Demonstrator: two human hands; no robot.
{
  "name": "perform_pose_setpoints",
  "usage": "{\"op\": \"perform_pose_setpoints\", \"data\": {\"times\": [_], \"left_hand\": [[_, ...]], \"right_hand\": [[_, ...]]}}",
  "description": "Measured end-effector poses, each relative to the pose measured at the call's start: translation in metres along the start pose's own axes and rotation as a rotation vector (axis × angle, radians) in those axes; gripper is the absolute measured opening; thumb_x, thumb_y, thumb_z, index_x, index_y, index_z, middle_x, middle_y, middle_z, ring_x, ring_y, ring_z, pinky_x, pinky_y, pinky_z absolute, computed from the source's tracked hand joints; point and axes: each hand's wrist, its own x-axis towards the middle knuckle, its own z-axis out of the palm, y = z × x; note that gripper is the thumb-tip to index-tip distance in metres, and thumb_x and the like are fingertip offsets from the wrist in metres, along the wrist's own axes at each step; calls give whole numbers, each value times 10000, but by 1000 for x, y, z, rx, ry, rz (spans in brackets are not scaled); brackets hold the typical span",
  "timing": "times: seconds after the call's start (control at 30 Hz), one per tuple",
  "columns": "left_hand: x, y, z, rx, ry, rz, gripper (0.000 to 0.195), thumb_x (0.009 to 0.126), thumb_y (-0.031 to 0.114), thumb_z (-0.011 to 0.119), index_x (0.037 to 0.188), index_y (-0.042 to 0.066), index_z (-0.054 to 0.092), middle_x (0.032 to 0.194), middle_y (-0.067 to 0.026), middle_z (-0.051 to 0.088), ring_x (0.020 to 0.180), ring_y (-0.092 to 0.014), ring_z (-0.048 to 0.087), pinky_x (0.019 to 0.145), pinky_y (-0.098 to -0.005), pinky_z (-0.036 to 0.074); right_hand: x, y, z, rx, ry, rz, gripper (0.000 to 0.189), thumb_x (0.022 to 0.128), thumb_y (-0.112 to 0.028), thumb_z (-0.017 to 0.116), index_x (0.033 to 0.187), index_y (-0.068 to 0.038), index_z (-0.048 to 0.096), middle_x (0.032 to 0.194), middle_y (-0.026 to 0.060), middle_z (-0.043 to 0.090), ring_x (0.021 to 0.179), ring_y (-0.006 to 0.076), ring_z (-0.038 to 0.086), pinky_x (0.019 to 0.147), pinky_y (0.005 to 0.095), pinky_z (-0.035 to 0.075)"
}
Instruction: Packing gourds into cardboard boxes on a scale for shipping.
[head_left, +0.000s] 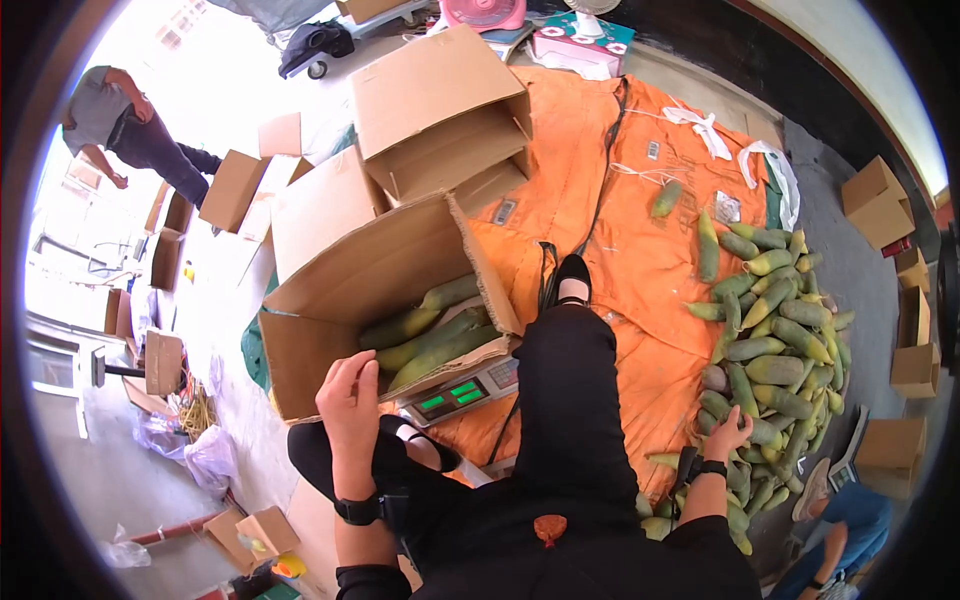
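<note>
An open cardboard box (330, 375) stands on a digital scale (465, 390) with a lit green display. Several green radishes (442, 349) lie inside it. My left hand (349, 390) is at the box's near edge, its fingers bent; whether it touches the cardboard is unclear. On the right, my right hand (727, 437) rests over a large heap of green radishes (776, 367), fingers spread and apparently against one of them. A single radish (666, 199) lies apart on the orange sheet.
Orange woven sheeting (652, 277) covers the floor under my feet. More open cardboard boxes (442, 97) stand beyond the scale. A person (131, 124) stands at the upper left, another person (855, 532) is low at the right. Small boxes (877, 199) line the right side.
</note>
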Motion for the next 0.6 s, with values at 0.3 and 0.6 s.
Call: {"op": "perform_pose_setpoints", "data": {"times": [0.3, 0.6], "left_hand": [[1, -2, -7, -95, -9, 20, 110, 841, 41, 617, 934, -7, 648, 768, -97, 601, 632, -157, 578, 595, -252, 469], [4, -14, -23, -304, -38, -13, 143, 847, 9, 603, 981, -2, 650, 814, -51, 601, 687, -93, 569, 629, -217, 467]], "right_hand": [[-28, -27, -17, 480, -199, 70, 429, 895, -201, 602, 1281, -175, 417, 1209, 75, 423, 950, 254, 503, 764, 373, 487], [-159, -118, 13, 491, -803, -59, 415, 871, -250, 563, 1255, -171, 429, 1032, 65, 544, 807, 217, 562, 696, 320, 470]]}}
